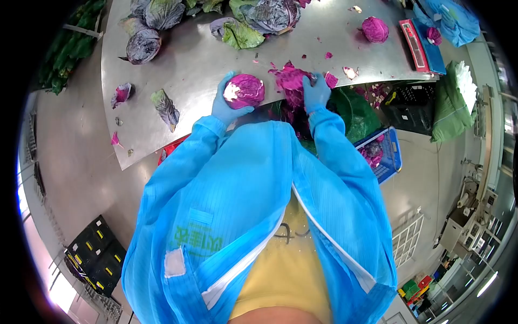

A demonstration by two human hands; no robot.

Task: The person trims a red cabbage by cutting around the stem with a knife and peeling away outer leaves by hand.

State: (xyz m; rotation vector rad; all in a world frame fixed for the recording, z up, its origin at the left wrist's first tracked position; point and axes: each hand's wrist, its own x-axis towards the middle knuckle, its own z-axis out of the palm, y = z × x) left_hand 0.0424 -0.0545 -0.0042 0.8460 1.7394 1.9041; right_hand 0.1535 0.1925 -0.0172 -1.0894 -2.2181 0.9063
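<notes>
A trimmed purple cabbage (249, 90) with a whitish patch rests at the near edge of the metal table, and the gloved fingers of my left hand (225, 100) wrap round its left side. Beside it, my right hand (316, 93), also in a blue glove, is closed at a cluster of torn purple leaves (292, 81). These leaves hang over the table edge, above a green bag (353, 113). Part of the right fingers is hidden behind the leaves.
Untrimmed cabbages (167, 13) lie along the far side of the metal table (189, 62). Another trimmed cabbage (375, 29) sits far right, near a red and blue scale-like box (418, 46). A blue crate (389, 162) and black crate (410, 108) stand below right.
</notes>
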